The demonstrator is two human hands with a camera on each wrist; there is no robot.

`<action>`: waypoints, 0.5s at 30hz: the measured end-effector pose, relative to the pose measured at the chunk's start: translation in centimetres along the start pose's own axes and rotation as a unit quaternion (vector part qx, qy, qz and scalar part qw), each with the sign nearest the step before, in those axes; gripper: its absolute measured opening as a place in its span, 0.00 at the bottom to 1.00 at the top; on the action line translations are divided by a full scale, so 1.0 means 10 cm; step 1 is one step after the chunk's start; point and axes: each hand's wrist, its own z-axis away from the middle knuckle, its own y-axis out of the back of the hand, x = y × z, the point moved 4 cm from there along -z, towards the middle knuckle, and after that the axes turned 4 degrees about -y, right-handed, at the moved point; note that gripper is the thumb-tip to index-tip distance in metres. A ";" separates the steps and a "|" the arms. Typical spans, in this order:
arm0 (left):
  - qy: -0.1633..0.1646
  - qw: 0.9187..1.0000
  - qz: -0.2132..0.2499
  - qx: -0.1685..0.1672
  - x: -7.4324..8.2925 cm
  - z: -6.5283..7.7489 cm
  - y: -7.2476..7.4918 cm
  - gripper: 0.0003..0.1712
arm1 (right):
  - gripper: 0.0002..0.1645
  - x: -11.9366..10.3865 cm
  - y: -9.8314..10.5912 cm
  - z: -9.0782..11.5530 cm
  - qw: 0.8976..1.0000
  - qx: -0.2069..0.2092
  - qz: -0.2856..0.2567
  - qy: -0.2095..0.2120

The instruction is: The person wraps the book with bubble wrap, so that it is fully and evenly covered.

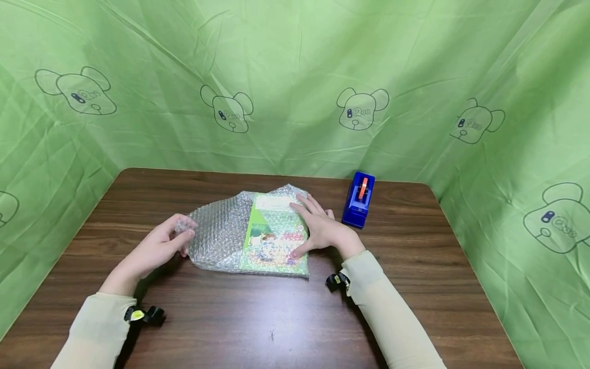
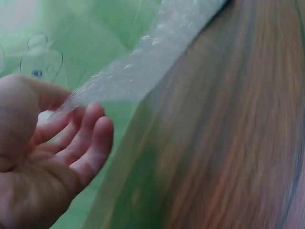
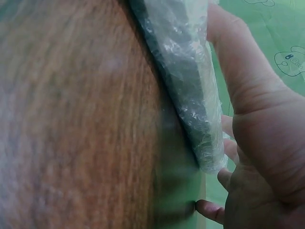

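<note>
A thin green book with a colourful cover lies flat under clear bubble wrap, at the right end of the wrap. My left hand pinches the narrow left end of the wrap between thumb and fingers. In the left wrist view that end of the wrap stretches up and away from the thumb. My right hand lies over the right edge of the wrapped book, fingers spread and thumb on the cover. In the right wrist view the wrapped edge runs beside the thumb.
A blue tape dispenser with an orange roll stands behind the right hand, close to the back edge of the brown wooden table. Green curtains printed with bear faces enclose the back and sides.
</note>
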 end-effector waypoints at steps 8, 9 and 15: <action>0.001 0.988 0.032 0.154 0.37 -0.17 -0.11 0.11 | 0.88 0.00 0.00 0.00 1.000 -0.002 0.007 -0.003; -0.007 0.986 0.049 0.161 0.42 -0.20 -0.15 0.11 | 0.88 0.00 0.00 0.00 1.000 -0.002 0.006 -0.002; -0.022 0.982 0.095 0.164 0.76 -0.38 -0.47 0.07 | 0.88 0.01 -0.02 0.00 1.000 -0.003 0.006 -0.001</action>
